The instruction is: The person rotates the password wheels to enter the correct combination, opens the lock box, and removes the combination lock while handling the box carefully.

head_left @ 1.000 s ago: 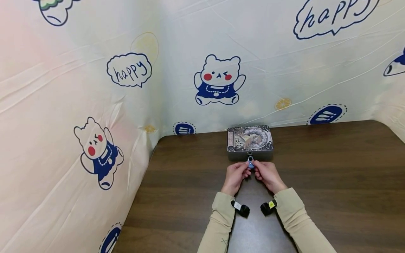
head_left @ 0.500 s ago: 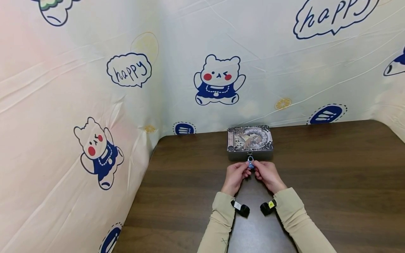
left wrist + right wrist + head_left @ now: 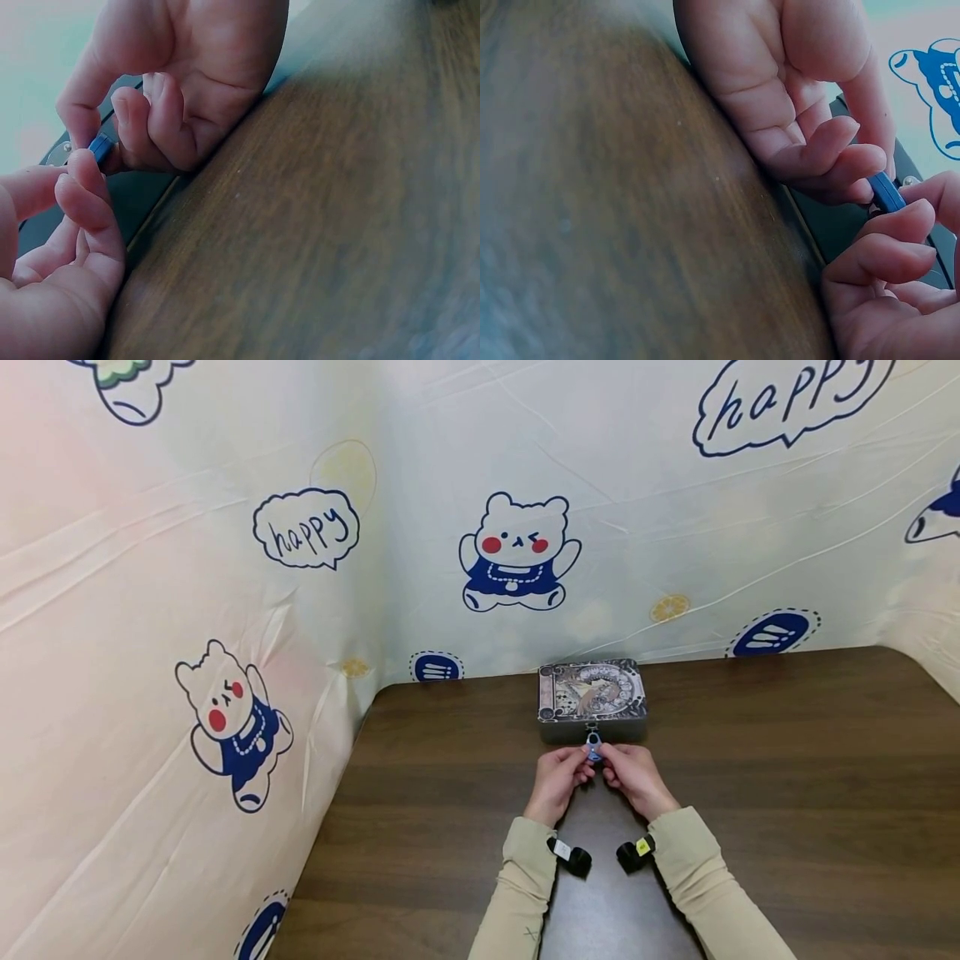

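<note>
A small blue padlock (image 3: 593, 745) hangs from the front clasp of a dark box (image 3: 592, 731) with an ornate printed lid. The lid is down. My left hand (image 3: 557, 778) pinches the padlock's left side between thumb and forefinger. From the other side my right hand (image 3: 634, 777) pinches it too. In the left wrist view the padlock's blue edge (image 3: 100, 145) shows between the fingertips of both hands. The right wrist view shows its blue side (image 3: 887, 193), the rest covered by fingers. Whether the shackle is fastened cannot be made out.
The box stands at the back edge of a brown wooden table (image 3: 435, 793). Behind and to the left hangs a pale curtain (image 3: 420, 527) printed with bears and "happy" bubbles. Small black cameras (image 3: 576, 860) are strapped to both wrists.
</note>
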Motion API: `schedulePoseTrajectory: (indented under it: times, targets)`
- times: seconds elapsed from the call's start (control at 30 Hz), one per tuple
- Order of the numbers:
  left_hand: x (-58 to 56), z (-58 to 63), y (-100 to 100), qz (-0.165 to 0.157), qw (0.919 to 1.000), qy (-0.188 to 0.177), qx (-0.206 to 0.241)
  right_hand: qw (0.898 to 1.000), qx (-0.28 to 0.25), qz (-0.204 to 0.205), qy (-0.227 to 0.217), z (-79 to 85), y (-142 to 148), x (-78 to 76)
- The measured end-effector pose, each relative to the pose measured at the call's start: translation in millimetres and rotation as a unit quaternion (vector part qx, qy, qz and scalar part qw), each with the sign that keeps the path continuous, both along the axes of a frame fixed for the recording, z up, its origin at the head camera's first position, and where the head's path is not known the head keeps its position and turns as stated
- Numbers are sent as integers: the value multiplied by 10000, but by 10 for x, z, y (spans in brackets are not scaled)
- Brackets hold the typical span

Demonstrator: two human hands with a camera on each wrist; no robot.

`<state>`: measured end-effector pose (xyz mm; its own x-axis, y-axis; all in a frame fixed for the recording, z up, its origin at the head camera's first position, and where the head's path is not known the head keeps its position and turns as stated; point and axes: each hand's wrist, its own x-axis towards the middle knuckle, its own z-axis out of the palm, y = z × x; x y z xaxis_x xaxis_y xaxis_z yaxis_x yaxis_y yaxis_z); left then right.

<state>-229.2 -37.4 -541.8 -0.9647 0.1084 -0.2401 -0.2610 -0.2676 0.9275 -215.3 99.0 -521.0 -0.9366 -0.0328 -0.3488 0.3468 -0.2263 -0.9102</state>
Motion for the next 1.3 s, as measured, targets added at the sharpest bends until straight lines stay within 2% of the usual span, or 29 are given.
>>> schedulePoseTrajectory:
  times: [0.47,1.3]
  targets:
    - [-22,-13,6,60,10000,7,15,9983,-533,-52,-212,11,5,-29]
    - [8,9,1,-28,10000,64,64,9999,-75,109,-4,18,-16,1]
